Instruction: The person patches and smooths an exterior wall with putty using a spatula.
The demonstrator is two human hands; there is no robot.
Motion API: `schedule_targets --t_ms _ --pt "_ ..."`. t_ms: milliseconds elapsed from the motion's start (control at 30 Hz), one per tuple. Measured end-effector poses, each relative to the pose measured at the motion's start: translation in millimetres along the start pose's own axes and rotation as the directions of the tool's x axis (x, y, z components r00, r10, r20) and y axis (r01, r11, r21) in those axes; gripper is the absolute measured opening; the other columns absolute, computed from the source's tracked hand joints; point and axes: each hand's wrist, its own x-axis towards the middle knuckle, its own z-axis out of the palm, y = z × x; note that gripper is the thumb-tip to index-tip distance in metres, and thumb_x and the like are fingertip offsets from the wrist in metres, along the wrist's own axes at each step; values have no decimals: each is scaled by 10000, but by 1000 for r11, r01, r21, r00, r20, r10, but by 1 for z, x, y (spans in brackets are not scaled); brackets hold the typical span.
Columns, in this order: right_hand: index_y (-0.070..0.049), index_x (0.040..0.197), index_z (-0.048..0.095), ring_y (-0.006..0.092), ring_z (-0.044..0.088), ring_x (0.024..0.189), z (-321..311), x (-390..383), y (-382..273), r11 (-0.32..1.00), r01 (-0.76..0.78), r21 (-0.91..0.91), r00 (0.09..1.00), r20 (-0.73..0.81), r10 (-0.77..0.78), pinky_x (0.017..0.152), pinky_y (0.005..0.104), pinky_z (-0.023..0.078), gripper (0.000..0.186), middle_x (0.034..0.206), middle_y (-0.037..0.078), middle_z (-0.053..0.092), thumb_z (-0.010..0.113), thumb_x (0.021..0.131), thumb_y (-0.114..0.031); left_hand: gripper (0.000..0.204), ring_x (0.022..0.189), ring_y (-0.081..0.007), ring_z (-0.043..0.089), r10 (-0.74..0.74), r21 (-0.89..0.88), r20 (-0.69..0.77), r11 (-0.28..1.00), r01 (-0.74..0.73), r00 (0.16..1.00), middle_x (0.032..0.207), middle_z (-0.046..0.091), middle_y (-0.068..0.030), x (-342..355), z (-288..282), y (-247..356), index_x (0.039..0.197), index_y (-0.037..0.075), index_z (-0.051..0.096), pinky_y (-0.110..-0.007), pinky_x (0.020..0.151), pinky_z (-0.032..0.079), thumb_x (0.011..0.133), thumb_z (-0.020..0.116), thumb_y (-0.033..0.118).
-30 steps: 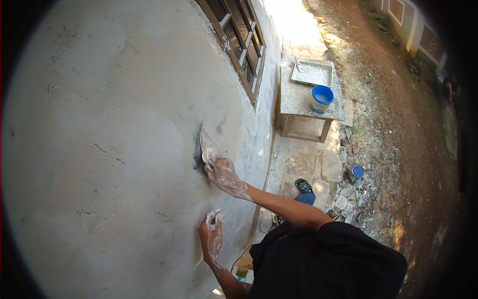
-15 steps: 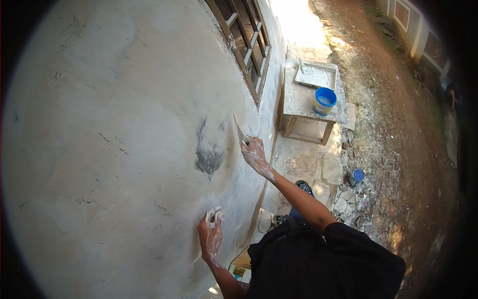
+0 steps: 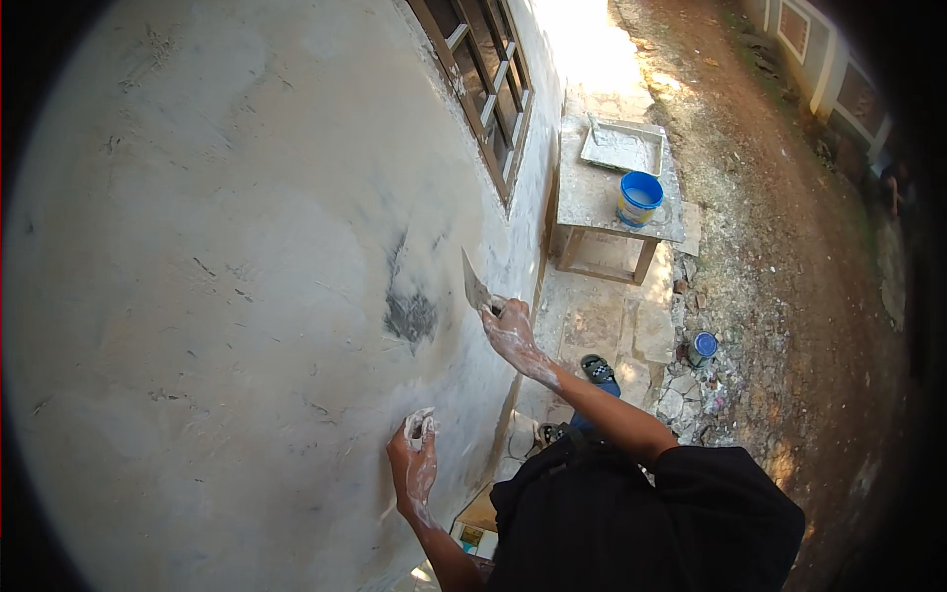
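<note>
My right hand [image 3: 510,333], streaked with white, grips a putty knife [image 3: 473,284] with a thin, flat blade pointing up beside the wall. It is raised near a dark grey scraped patch [image 3: 410,316] on the plastered wall [image 3: 247,395]. I cannot tell whether the blade touches the surface. Lower down and to the left, my left hand [image 3: 414,456] is closed in front of the wall, its fingertips curled together and caked with white paste. Whether something besides paste sits in those fingers is hard to make out.
A barred window [image 3: 485,84] is set in the wall above. Beyond my right hand stands a low table [image 3: 582,202] bearing a white paste tray [image 3: 623,148] and a blue-rimmed bucket [image 3: 639,197]. Another blue-topped pot [image 3: 702,347] sits on rubble beside the paving.
My right hand has moved down and slightly right with the putty knife, whose blade now shows more of its flat face. My left hand has hardly moved.
</note>
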Motion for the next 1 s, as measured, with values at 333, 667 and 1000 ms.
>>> schedule_targets --t_ms 333,667,1000 --pt "57 775 582 395 567 623 56 -19 -39 951 298 86 931 196 -309 624 447 458 192 692 232 574 583 783 -135 234 924 -347 598 163 193 -182 973 -127 970 998 636 -186 5 -8 -2 1053 -9 617 -397 848 449 842 581 84" --pt "38 817 591 375 580 637 11 26 -67 973 202 114 979 0 -203 620 431 470 154 688 216 576 603 770 -109 231 928 -342 597 245 157 -126 962 -224 961 991 631 -187 5 -9 19 1046 4 614 -402 843 455 818 587 23" --pt "17 920 604 361 612 696 31 -74 -47 890 424 170 803 384 -456 625 411 504 193 726 175 599 622 762 -93 223 903 -329 604 195 106 -126 978 -182 973 983 641 -172 4 -9 6 1041 -5 619 -393 817 457 827 591 53"
